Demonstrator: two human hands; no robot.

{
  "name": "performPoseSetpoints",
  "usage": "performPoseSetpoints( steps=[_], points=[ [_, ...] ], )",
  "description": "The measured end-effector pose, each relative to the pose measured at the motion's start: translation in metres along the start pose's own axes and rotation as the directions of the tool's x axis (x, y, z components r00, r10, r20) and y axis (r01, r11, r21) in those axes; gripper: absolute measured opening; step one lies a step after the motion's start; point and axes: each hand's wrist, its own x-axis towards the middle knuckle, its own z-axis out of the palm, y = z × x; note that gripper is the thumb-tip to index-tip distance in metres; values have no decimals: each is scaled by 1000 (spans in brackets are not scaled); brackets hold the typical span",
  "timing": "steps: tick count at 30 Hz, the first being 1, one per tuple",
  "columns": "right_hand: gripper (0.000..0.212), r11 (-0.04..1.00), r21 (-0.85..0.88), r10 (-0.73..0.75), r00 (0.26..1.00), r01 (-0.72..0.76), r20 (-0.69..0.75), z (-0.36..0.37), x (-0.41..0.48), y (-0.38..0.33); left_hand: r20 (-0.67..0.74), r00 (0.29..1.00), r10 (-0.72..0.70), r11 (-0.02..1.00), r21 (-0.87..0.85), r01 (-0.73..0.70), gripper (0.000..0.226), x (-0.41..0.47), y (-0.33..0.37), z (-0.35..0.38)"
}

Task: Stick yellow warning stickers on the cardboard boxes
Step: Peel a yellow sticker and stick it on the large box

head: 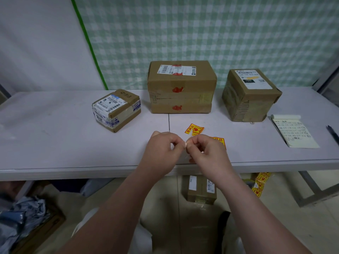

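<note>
Three cardboard boxes stand on the white table (55, 136): a small taped box (116, 110) at the left, a large box (181, 87) in the middle, a cube-shaped box (251, 94) at the right. A yellow warning sticker (194, 129) lies on the table in front of the large box. A second yellow sticker (219, 141) is partly hidden behind my right hand (205, 151). My left hand (162, 149) and my right hand meet fingertip to fingertip above the table's front edge, pinching a thin pale sheet (185, 154) between them.
An open notepad (293, 132) and a dark pen (333, 134) lie at the table's right end. Under the table are another cardboard box (200, 189), a strip of yellow stickers (260, 184) and crumpled grey bags (23, 213) at the left.
</note>
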Motion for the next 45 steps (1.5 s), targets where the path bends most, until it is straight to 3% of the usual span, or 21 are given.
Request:
performPoseSetpoints(
  steps=[3, 5, 8, 10, 12, 14, 17, 20, 23, 28, 37, 43, 45],
  points=[
    [16, 982, 173, 65, 997, -70, 39, 0, 0, -3, 29, 1000, 4, 996, -84, -1, 21, -1, 2, 2],
    [18, 922, 357, 115, 987, -147, 110, -1, -1, -6, 86, 993, -77, 966, -241, 96, 23, 0, 4, 2],
    [24, 687, 671, 155, 958, -279, 240, -1, -2, -8, 214, 959, -186, 809, -521, 273, 24, 0, 5, 3],
    [29, 537, 780, 166, 947, -321, 276, -1, -2, -8, 266, 943, -199, 705, -630, 326, 25, 1, 8, 3],
    [29, 522, 794, 163, 950, -312, 266, 1, -3, -6, 264, 945, -191, 687, -651, 321, 26, 1, 9, 3],
    [30, 639, 718, 168, 961, -274, 217, 3, -3, -6, 228, 958, -173, 758, -590, 277, 27, 1, 9, 4],
    [39, 882, 442, 148, 986, -166, 75, 6, -2, -7, 177, 973, -145, 825, -521, 218, 28, 0, 10, 6],
    [40, 946, 319, 67, 997, -50, -41, 9, -1, -8, 192, 971, -144, 789, -570, 230, 26, 0, 12, 8],
    [32, 884, 463, 85, 996, -64, -24, 9, -4, -11, 215, 967, -139, 751, -614, 245, 26, 0, 12, 9],
    [26, 645, 737, 189, 977, -199, 98, 9, -5, -10, 244, 962, -126, 634, -726, 267, 23, -1, 12, 11],
    [14, 315, 910, 273, 944, -269, 184, 6, -2, -11, 261, 961, -96, 424, -862, 276, 33, -1, 9, 13],
    [7, 170, 957, 266, 946, -237, 187, 8, -5, -14, 263, 959, -104, 342, -896, 283, 35, -2, 10, 16],
    [8, 221, 949, 263, 951, -225, 164, 8, -5, -10, 267, 954, -139, 328, -896, 299, 33, -2, 10, 17]
  ],
)
